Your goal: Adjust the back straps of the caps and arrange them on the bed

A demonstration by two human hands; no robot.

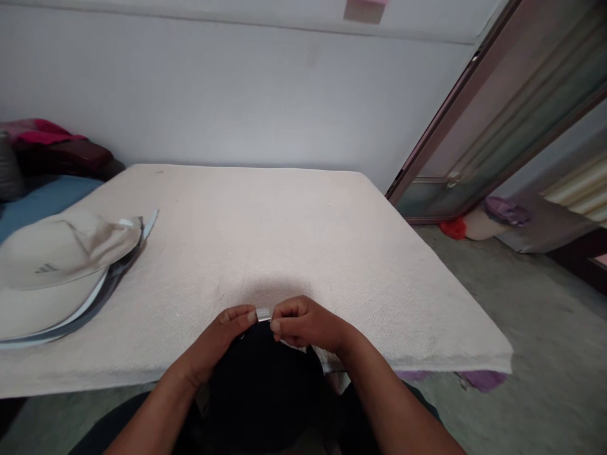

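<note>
A black cap [265,385] lies at the near edge of the table, low in the view, its dome towards me. At its far rim sits a small shiny silver buckle [263,314]. My left hand [226,335] is closed at the left of the buckle, thumb and fingers pinching the cap's edge there. On the other side my right hand [303,323] is closed in a pinch right beside the buckle; the strap end in it is mostly hidden by the fingers. A pale strip shows under the right fingers.
A stack of caps [61,272], a beige one on top, lies at the table's left. The table [265,221] has a pale textured cover and meets a white wall [237,95]. A blue seat stands at left; a framed glass door [455,145] is at right.
</note>
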